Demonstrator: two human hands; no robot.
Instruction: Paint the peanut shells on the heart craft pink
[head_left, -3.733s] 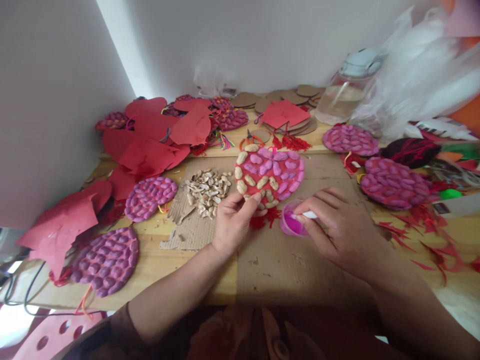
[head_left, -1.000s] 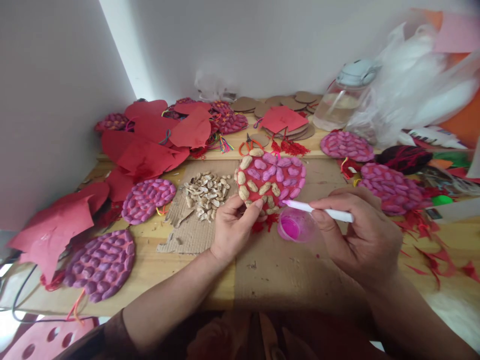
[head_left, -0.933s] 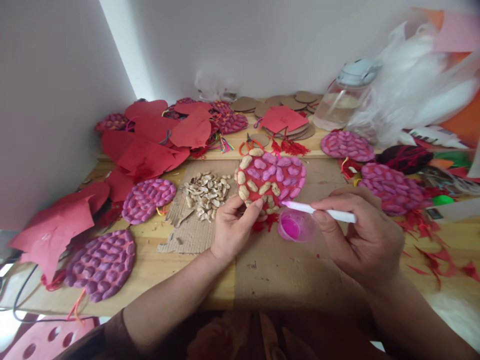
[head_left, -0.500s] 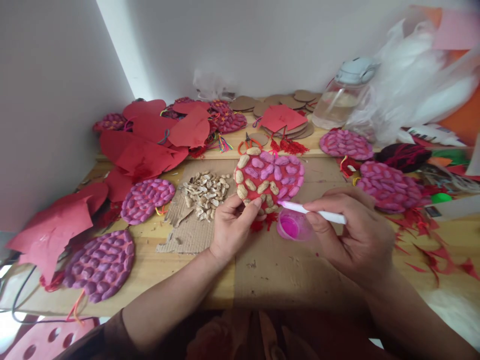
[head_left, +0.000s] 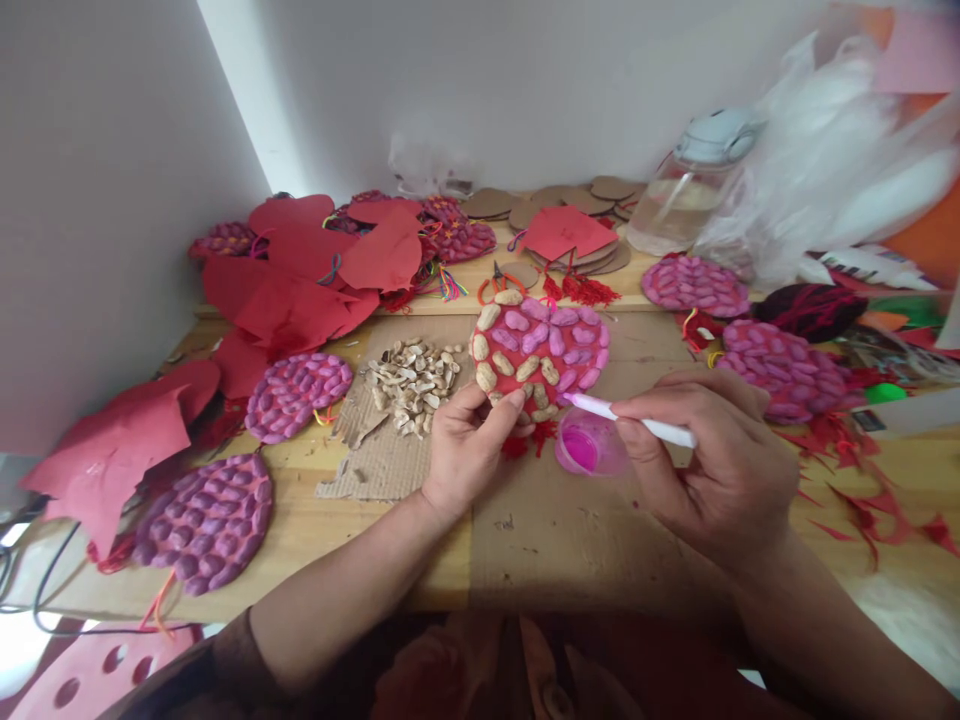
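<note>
wooden table (head_left: 315, 520), brush (head_left: 637, 420) in right hand (head_left: 712, 470)

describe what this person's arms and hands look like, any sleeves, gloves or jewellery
Both hands are bare: no gloves, and no rings or watch that can be seen. The left hand leads into a bare forearm, with a dark brown sleeve pushed up near the elbow. The right hand also shows a bare forearm, running out of the picture at the lower right with no sleeve in view.

Red heart disc (head_left: 539, 353), pink and tan shells; seemingly white brush (head_left: 637, 420).
</note>
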